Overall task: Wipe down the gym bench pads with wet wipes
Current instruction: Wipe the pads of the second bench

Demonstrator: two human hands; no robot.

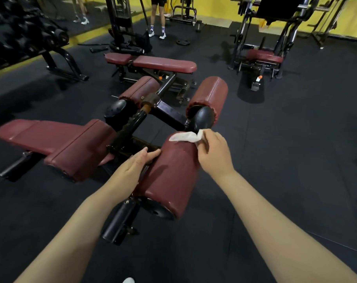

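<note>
Roller pad (171, 174), a maroon padded cylinder on the near end of a black-framed bench, is lying between the person's two forearms, its black end cap facing the camera. A white wet wipe (184, 137) is lying across the far top edge of this pad, and the right hand (213, 152) is pinching it, with its fingers (204, 140) curled round the wipe's right end. The left hand (135, 166) is resting against the pad's left side, its fingers straight and close together, their tips touching the maroon cover near the black frame bar. Just beyond the wipe, a second roller pad (209, 94) is standing higher on the frame, and a third (140, 89) is sitting to its left. The bench's long seat pad (57, 139) is stretching away to the left over the dark rubber floor (285, 160). Farther off, a flat bench (153, 63) with maroon padding is standing near a cable machine (120, 23), where a person's legs (158, 21) are showing.
</note>
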